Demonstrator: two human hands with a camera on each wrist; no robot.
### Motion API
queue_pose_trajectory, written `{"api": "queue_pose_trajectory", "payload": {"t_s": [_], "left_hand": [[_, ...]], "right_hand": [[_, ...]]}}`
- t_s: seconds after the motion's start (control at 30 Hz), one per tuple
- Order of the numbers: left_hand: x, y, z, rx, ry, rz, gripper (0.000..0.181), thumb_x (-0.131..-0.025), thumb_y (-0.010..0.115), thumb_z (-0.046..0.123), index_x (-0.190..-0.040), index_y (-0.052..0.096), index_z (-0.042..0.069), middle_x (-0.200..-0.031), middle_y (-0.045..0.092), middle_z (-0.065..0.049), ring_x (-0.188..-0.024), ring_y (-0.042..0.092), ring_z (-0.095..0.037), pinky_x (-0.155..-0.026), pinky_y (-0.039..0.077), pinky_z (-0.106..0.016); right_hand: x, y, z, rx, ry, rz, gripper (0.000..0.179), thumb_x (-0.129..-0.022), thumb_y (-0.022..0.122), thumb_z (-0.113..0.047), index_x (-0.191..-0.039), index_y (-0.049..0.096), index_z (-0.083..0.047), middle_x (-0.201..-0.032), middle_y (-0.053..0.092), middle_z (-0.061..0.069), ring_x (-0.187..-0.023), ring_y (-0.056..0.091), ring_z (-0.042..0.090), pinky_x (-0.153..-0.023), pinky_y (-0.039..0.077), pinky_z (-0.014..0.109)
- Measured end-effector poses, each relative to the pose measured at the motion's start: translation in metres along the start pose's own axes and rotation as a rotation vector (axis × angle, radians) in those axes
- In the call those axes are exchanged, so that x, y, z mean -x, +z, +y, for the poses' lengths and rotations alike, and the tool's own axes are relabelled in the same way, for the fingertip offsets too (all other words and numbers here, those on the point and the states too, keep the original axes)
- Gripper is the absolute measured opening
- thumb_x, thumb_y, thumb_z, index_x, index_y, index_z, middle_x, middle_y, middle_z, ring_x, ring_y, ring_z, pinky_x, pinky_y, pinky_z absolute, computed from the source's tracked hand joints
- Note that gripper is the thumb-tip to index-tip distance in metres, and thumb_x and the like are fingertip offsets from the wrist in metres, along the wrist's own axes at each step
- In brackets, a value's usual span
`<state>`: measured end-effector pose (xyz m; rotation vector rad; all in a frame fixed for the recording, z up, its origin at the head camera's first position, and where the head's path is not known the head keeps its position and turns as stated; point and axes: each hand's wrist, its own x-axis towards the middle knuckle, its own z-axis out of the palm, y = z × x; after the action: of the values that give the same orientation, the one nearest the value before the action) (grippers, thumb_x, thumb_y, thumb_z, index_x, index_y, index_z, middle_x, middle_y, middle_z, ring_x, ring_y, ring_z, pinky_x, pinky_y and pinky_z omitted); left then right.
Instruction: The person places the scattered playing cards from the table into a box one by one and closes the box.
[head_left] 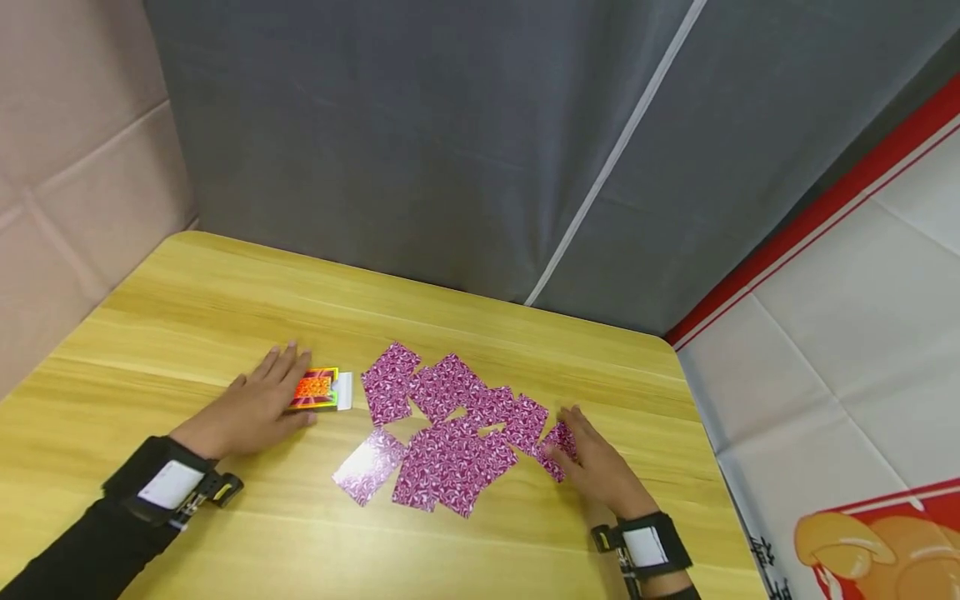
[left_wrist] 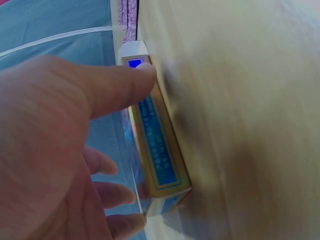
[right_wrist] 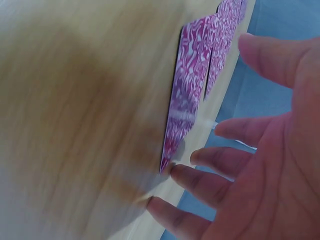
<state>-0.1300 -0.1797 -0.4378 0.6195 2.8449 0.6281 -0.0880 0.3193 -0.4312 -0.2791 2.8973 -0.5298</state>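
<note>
A small card box with an orange and yellow front lies on the table's left part, its white end flap sticking out to the right. My left hand lies over the box's left part with fingers extended; in the left wrist view the thumb overlaps the side of the box. Several cards with purple and white swirled backs are spread across the middle, many overlapping. At their right end, my right hand is beside one card, partly covering it. The right wrist view shows its fingers spread around the card.
The wooden table reaches back to a grey curtain. A pinkish cloth wall stands at the left. On the right is a white panel with red borders. One card at the front left reflects glare.
</note>
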Motion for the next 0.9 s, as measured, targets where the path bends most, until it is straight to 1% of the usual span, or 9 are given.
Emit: {"api": "queue_pose_trajectory", "payload": {"t_s": [0.1, 0.23, 0.37, 0.47, 0.57, 0.67, 0.73, 0.8, 0.9], "left_hand": [[0.001, 0.001, 0.000, -0.008, 0.005, 0.005, 0.087, -0.098, 0.067, 0.039, -0.158, 0.024, -0.006, -0.162, 0.015, -0.035, -0.147, 0.015, -0.056, -0.102, 0.019, -0.084], [0.001, 0.002, -0.001, -0.052, 0.042, 0.034, 0.076, -0.097, 0.070, 0.029, -0.154, 0.034, -0.006, -0.156, 0.031, -0.035, -0.142, 0.030, -0.055, -0.101, 0.028, -0.081], [0.000, 0.000, -0.002, -0.083, 0.086, 0.084, 0.072, -0.093, 0.076, 0.020, -0.150, 0.041, -0.007, -0.141, 0.048, -0.033, -0.125, 0.048, -0.052, -0.098, 0.041, -0.071], [-0.001, -0.002, -0.002, -0.083, 0.099, 0.111, 0.074, -0.088, 0.081, 0.016, -0.148, 0.044, -0.005, -0.131, 0.054, -0.030, -0.112, 0.054, -0.046, -0.094, 0.048, -0.064], [0.001, -0.005, -0.001, -0.077, 0.098, 0.111, 0.076, -0.087, 0.083, 0.016, -0.149, 0.044, -0.004, -0.127, 0.055, -0.028, -0.107, 0.055, -0.041, -0.091, 0.051, -0.061], [0.003, -0.008, 0.003, -0.072, 0.105, 0.115, 0.076, -0.088, 0.082, 0.017, -0.149, 0.043, -0.004, -0.128, 0.055, -0.028, -0.107, 0.054, -0.040, -0.090, 0.051, -0.059], [0.003, -0.010, 0.009, -0.075, 0.125, 0.131, 0.076, -0.088, 0.081, 0.017, -0.149, 0.043, -0.005, -0.127, 0.056, -0.027, -0.107, 0.055, -0.039, -0.090, 0.051, -0.059], [0.002, -0.011, 0.018, -0.078, 0.161, 0.152, 0.074, -0.089, 0.081, 0.017, -0.149, 0.044, -0.006, -0.126, 0.057, -0.026, -0.107, 0.057, -0.038, -0.090, 0.052, -0.058], [-0.001, -0.010, 0.034, -0.075, 0.228, 0.178, 0.071, -0.090, 0.080, 0.016, -0.148, 0.046, -0.005, -0.124, 0.059, -0.023, -0.104, 0.059, -0.035, -0.088, 0.055, -0.054]], "right_hand": [[-0.004, 0.003, -0.003, 0.032, -0.012, 0.010, 0.074, -0.102, 0.062, -0.038, -0.156, 0.034, 0.003, -0.161, 0.027, 0.028, -0.149, 0.027, 0.045, -0.114, 0.029, 0.063], [-0.008, 0.004, -0.005, 0.113, -0.025, 0.043, 0.071, -0.096, 0.072, -0.029, -0.152, 0.043, 0.003, -0.154, 0.041, 0.029, -0.142, 0.038, 0.047, -0.112, 0.035, 0.061], [-0.011, 0.001, -0.007, 0.166, -0.023, 0.097, 0.066, -0.090, 0.080, -0.025, -0.143, 0.054, 0.005, -0.138, 0.057, 0.027, -0.126, 0.055, 0.044, -0.104, 0.047, 0.057], [-0.013, -0.002, -0.007, 0.158, -0.003, 0.106, 0.063, -0.087, 0.083, -0.022, -0.138, 0.058, 0.004, -0.129, 0.062, 0.024, -0.115, 0.061, 0.040, -0.097, 0.051, 0.054], [-0.015, -0.006, -0.007, 0.124, 0.050, 0.064, 0.069, -0.083, 0.087, -0.026, -0.139, 0.058, 0.003, -0.124, 0.062, 0.022, -0.106, 0.063, 0.033, -0.091, 0.055, 0.051], [-0.016, -0.011, -0.004, 0.084, 0.140, 0.003, 0.079, -0.077, 0.091, -0.031, -0.140, 0.057, 0.001, -0.116, 0.063, 0.018, -0.097, 0.061, 0.026, -0.084, 0.056, 0.048], [-0.016, -0.013, -0.002, 0.037, 0.213, -0.031, 0.083, -0.073, 0.093, -0.033, -0.139, 0.056, 0.001, -0.112, 0.064, 0.015, -0.093, 0.061, 0.024, -0.082, 0.056, 0.047], [-0.013, -0.015, 0.002, -0.037, 0.286, -0.052, 0.074, -0.073, 0.094, -0.030, -0.131, 0.059, 0.002, -0.104, 0.065, 0.013, -0.087, 0.061, 0.024, -0.076, 0.055, 0.044], [-0.005, -0.015, 0.008, -0.153, 0.377, -0.069, 0.055, -0.075, 0.093, -0.025, -0.112, 0.063, 0.001, -0.092, 0.063, 0.009, -0.079, 0.058, 0.023, -0.068, 0.051, 0.038]]}}
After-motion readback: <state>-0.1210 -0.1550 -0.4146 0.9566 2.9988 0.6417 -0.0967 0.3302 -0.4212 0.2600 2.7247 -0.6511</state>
